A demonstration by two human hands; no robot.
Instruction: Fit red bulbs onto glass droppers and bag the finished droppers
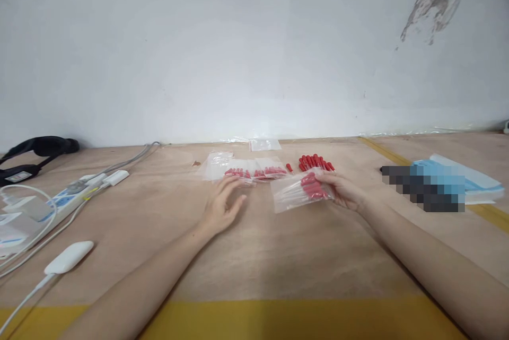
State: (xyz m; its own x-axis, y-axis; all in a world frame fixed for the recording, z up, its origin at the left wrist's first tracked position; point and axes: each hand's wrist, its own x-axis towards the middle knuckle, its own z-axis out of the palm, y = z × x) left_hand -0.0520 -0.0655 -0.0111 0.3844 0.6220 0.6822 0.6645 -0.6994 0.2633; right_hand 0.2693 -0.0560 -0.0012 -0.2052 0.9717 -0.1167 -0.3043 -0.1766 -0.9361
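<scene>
My right hand (pixel 342 191) pinches one end of a clear plastic bag (pixel 287 194), lifted a little over the table. Several small red pieces (pixel 314 186) show through the film, close to my fingers; their exact kind is too small to make out. With thumb and fingers apart, my left hand (pixel 226 203) reaches toward other filled clear bags (pixel 238 166), which lie side by side in the middle. Whether its fingertips touch them I cannot tell. Behind the held bag, a cluster of loose red pieces (pixel 316 162) lies on the table, with a single red piece (pixel 289 168) to its left.
A flat clear bag (pixel 264 145) lies near the wall. At left are a white power strip (pixel 59 203) with cables, a white plug-like device (pixel 69 257) and a black strap-like object (pixel 40 146). Blue face masks (pixel 473 178) lie at right beside a blurred-out dark object (pixel 421 186).
</scene>
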